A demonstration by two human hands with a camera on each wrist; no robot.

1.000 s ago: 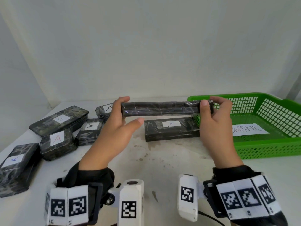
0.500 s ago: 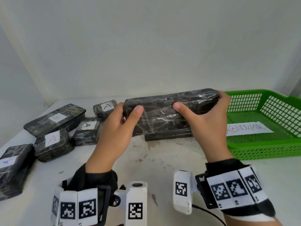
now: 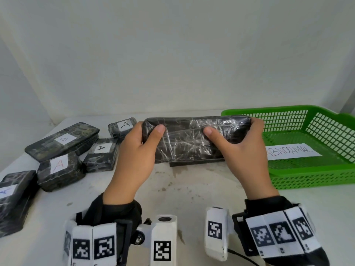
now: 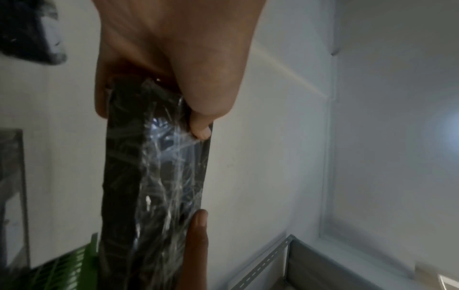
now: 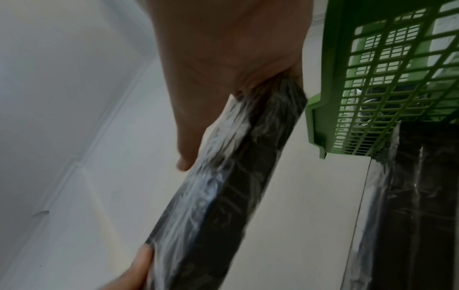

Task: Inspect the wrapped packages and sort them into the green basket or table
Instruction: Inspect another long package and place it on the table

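Note:
I hold a long black package [image 3: 188,139] wrapped in clear film above the table, its broad unlabelled face tilted toward me. My left hand [image 3: 142,139] grips its left end, thumb on the near face. My right hand [image 3: 238,139] grips the right end the same way. The left wrist view shows the package [image 4: 154,176] edge-on, and so does the right wrist view, where the package [image 5: 223,186] runs past the basket corner. The green basket [image 3: 307,177] stands at the right with a paper reading ABNORMAL [image 3: 292,150] in it. Another long package [image 3: 196,162] lies on the table behind the held one, mostly hidden.
Several wrapped packages lie at the left: a long one marked B [image 3: 63,139], smaller ones marked A [image 3: 59,166], [image 3: 101,150], [image 3: 123,125], and one at the left edge [image 3: 11,196]. The stained white table [image 3: 182,189] meets a white wall behind.
The package has turned in my hands from edge-on to its broad face toward me. My thumbs have moved onto that face. It now hides most of the package lying behind.

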